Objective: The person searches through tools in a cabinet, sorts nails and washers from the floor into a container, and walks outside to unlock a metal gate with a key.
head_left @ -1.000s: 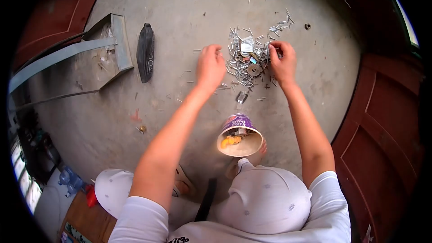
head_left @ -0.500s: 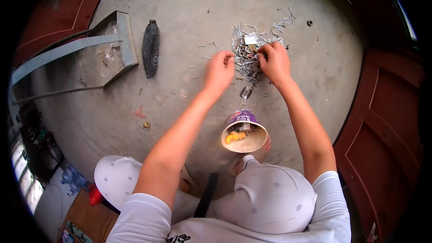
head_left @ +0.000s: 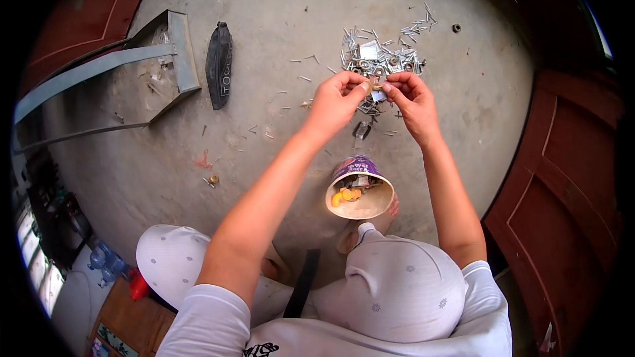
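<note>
Over the near side of the pile, my left hand [head_left: 338, 102] and my right hand [head_left: 415, 104] meet, fingertips pinched on a small brass-coloured piece [head_left: 376, 86] between them. Its exact kind is too small to make out. Beneath and beyond them lies a heap of loose nails [head_left: 354, 49] mixed with round metal fittings and a white label-like piece [head_left: 369, 50]. Closer to my body, a purple paper tub [head_left: 357, 166] is tipped with its mouth toward me. Inside it are a yellow piece [head_left: 346, 196] and some dark items.
A metal dustpan [head_left: 183, 53] with debris lies at the left, beside a black pouch [head_left: 218, 66]. Stray nails dot the concrete floor [head_left: 264, 39]. A dark metal clip [head_left: 362, 130] lies between heap and tub. Red doors [head_left: 562, 152] border the right side.
My right hand has drawn back from the heap toward me. My left hand has moved right to meet it, and both now pinch the small brass-coloured piece.
</note>
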`<action>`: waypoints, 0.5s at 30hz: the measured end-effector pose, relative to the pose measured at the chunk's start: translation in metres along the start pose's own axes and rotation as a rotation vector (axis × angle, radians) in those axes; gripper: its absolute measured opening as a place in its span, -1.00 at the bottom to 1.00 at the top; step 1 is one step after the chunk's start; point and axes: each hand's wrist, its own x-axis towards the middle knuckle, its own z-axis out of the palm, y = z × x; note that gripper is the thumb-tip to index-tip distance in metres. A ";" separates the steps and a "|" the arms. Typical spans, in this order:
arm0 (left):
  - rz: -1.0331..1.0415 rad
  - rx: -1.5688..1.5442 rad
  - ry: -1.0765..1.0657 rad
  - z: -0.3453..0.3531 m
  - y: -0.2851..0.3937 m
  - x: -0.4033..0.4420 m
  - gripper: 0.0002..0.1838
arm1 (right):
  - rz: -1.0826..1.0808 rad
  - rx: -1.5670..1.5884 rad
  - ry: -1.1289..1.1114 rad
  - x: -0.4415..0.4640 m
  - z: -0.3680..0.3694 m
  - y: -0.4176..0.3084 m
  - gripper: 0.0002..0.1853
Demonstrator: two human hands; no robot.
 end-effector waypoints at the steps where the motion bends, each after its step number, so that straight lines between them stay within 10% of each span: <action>1: -0.039 -0.007 0.025 -0.001 0.001 -0.001 -0.79 | -0.007 -0.040 0.014 0.000 0.000 0.000 -0.82; 15: -0.332 -0.295 0.007 -0.005 0.000 -0.004 -0.77 | 0.131 0.027 -0.021 -0.010 0.010 -0.004 -0.80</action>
